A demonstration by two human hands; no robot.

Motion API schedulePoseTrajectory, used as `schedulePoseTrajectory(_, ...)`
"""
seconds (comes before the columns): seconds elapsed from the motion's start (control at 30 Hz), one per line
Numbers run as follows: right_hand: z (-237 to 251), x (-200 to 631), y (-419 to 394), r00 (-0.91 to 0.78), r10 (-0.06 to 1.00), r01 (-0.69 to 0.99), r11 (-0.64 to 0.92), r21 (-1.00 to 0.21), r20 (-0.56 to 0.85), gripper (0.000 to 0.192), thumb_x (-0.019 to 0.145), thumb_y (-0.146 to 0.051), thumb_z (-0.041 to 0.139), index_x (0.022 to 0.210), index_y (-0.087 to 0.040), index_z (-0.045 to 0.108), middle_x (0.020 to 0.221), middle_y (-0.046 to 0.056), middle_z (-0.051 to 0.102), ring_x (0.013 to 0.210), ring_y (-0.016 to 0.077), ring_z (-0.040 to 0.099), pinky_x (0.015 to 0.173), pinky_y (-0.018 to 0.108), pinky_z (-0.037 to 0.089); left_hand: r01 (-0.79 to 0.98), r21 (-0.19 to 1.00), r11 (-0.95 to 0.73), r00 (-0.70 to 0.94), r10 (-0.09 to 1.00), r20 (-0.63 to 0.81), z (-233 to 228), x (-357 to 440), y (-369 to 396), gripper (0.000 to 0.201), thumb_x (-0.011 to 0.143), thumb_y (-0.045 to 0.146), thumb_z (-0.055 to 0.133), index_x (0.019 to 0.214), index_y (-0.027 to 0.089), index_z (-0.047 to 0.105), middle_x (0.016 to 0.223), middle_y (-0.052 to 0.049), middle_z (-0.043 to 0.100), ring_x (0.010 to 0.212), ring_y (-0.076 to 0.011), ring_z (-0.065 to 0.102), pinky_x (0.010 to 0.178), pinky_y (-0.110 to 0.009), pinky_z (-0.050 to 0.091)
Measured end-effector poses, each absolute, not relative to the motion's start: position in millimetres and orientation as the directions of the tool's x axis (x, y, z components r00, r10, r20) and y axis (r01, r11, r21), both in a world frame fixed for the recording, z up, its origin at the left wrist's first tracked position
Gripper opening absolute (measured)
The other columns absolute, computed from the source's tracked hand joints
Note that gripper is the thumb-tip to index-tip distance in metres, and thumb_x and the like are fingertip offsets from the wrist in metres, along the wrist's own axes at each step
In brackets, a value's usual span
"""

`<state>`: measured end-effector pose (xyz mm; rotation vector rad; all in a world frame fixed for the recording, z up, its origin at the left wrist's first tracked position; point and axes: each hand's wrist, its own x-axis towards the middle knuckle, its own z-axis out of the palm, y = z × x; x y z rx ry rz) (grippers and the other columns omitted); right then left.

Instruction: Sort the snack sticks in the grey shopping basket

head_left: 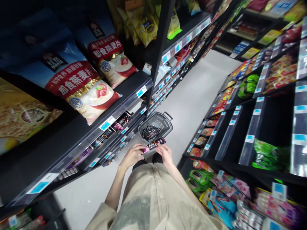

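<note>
I look down a shop aisle. My left hand (132, 155) and my right hand (165, 154) both hold a row of small dark and pink packets (153, 145) in front of my body. Just beyond them a grey plastic shopping basket (165, 123) stands on the floor, with several dark packets (150, 132) lying inside it. My beige shirt fills the bottom middle of the view.
Black shelves line both sides. On the left lie large oat bags (82, 86) and, lower down, small packets (121, 123). On the right are snack bags (268, 156) and sweets (227, 188). The pale grey floor (192, 95) runs away between them.
</note>
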<state>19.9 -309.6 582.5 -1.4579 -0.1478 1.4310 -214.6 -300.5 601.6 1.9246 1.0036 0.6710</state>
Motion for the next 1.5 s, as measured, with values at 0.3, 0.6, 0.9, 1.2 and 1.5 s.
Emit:
schedulePoseTrajectory(0.3, 582.2, -4.3, -329.0, 0.127, 0.761, -0.408, -0.545, -0.733, -0.637, 0.037, 0.06, -0.049, 0.096, 0.073, -0.021, 0.074, 0.077, 0.007, 0.078, 0.075, 0.0285, 0.077, 0.074, 0.039, 0.063, 0.473, 0.869, -0.147, 0.413, 0.908, -0.071, 583.3, -191.5, -313.7, 0.022, 0.093, 0.031, 0.066, 0.113, 0.028, 0.074, 0.136, -0.006, 0.068, 0.125, -0.0233, 0.063, 0.111, -0.04, 0.048)
schedulePoseTrajectory(0.6, 578.3, 20.8, -330.4, 0.097, 0.709, -0.477, -0.583, -0.658, -0.699, 0.038, 0.069, -0.041, 0.09, 0.093, -0.016, 0.074, 0.101, 0.014, 0.08, 0.085, 0.0306, 0.077, 0.077, 0.04, 0.06, 0.724, 0.676, -0.135, 0.28, 0.954, -0.109, 582.2, -238.2, -267.9, 0.02, 0.092, 0.03, 0.067, 0.108, 0.024, 0.076, 0.129, -0.009, 0.072, 0.12, -0.0283, 0.066, 0.107, -0.044, 0.051)
schedulePoseTrajectory(0.9, 566.4, 57.1, -342.3, 0.106, 0.66, -0.504, -0.609, -0.612, -0.744, 0.031, 0.079, -0.039, 0.076, 0.099, -0.015, 0.071, 0.111, 0.016, 0.078, 0.088, 0.0266, 0.078, 0.072, 0.031, 0.06, 0.936, 0.23, 0.266, -0.206, 0.945, -0.255, 611.4, -324.5, -166.4, 0.026, 0.093, 0.032, 0.065, 0.117, 0.022, 0.071, 0.122, -0.011, 0.074, 0.113, -0.0263, 0.069, 0.098, -0.034, 0.051)
schedulePoseTrajectory(1.2, 567.1, 83.3, -350.0, 0.174, 0.603, -0.585, -0.573, -0.574, -0.779, 0.026, 0.08, -0.034, 0.071, 0.1, -0.018, 0.071, 0.108, 0.014, 0.08, 0.086, 0.0241, 0.079, 0.071, 0.029, 0.061, 0.925, 0.146, 0.35, -0.299, 0.91, -0.288, 579.1, -301.2, -75.1, 0.027, 0.093, 0.02, 0.058, 0.118, 0.015, 0.067, 0.121, -0.017, 0.072, 0.114, -0.0284, 0.067, 0.097, -0.037, 0.05)
schedulePoseTrajectory(1.5, 566.9, 127.3, -340.4, 0.204, 0.555, -0.661, -0.529, -0.532, -0.806, 0.022, 0.083, -0.033, 0.068, 0.099, -0.019, 0.072, 0.108, 0.012, 0.08, 0.087, 0.0228, 0.078, 0.074, 0.03, 0.061, 0.934, 0.097, 0.344, -0.312, 0.917, -0.249, 535.8, -266.1, -84.7, 0.063, 0.103, 0.032, 0.028, 0.159, 0.003, 0.027, 0.16, -0.027, 0.038, 0.151, -0.0342, 0.036, 0.117, -0.051, 0.038)
